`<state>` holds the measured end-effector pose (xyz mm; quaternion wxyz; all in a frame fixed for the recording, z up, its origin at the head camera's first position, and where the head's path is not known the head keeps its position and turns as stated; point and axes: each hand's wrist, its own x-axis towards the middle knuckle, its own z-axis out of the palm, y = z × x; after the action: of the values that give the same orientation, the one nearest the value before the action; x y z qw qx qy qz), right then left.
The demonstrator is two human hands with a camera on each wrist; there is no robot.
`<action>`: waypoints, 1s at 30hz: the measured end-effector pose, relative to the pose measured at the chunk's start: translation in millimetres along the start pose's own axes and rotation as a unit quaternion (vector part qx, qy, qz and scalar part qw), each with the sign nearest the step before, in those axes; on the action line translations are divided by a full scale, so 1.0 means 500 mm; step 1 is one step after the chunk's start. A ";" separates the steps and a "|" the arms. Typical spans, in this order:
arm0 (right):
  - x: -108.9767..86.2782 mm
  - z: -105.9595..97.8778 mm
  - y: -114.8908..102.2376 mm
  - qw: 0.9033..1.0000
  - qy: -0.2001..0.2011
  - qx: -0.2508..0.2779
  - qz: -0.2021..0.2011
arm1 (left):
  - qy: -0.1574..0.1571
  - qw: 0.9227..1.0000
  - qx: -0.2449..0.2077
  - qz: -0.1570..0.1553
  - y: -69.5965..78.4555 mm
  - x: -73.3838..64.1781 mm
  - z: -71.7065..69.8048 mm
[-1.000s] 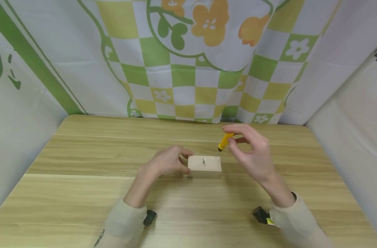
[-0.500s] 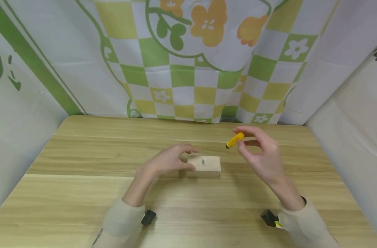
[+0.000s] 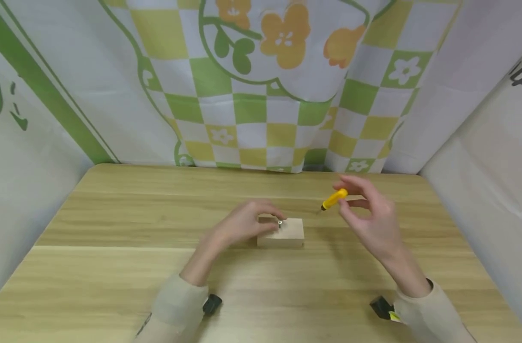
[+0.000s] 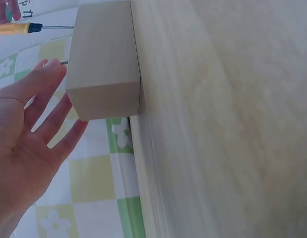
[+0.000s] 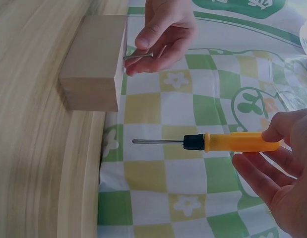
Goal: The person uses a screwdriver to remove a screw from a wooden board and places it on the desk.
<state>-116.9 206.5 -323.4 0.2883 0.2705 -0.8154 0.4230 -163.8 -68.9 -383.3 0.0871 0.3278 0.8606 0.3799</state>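
Note:
A pale wooden block point(image 3: 292, 229) lies on the table, and a metal screw point(image 5: 138, 56) stands up from its top face. My left hand point(image 3: 248, 221) hovers over the block's left part. Its thumb and fingers are spread on either side of the screw, with a gap showing between them in the right wrist view. To the right of the block, my right hand point(image 3: 372, 221) pinches the yellow handle of a screwdriver point(image 5: 242, 142) between thumb and fingers. The screwdriver's thin metal shaft points down and left, apart from the screw and the block.
The wood-grain table point(image 3: 115, 281) extends around the block on all sides. Behind its far edge hangs a green, yellow and white checked cloth point(image 3: 252, 109) with flowers. Pale fabric walls point(image 3: 492, 166) rise at both sides. A dark wrist camera point(image 3: 382, 307) sits by the right sleeve.
My left hand has let go of the block's left end and moved right, over the block to the screw. My right hand has drawn the screwdriver away to the right.

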 end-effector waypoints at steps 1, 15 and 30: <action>-0.004 -0.002 0.002 1.000 -0.002 -0.003 0.005 | 0.001 1.000 -0.008 -0.002 0.001 0.001 0.003; -0.025 -0.009 0.025 1.000 0.007 -0.019 0.005 | 0.037 0.999 -0.012 -0.018 0.006 0.011 0.008; -0.053 -0.019 0.046 0.999 0.012 -0.045 0.014 | 0.080 0.997 -0.020 -0.004 0.014 0.013 0.012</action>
<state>-112.2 231.2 -349.8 0.3044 0.2409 -0.8337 0.3927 -162.9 -57.9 -381.6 0.0263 0.2910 0.8584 0.4216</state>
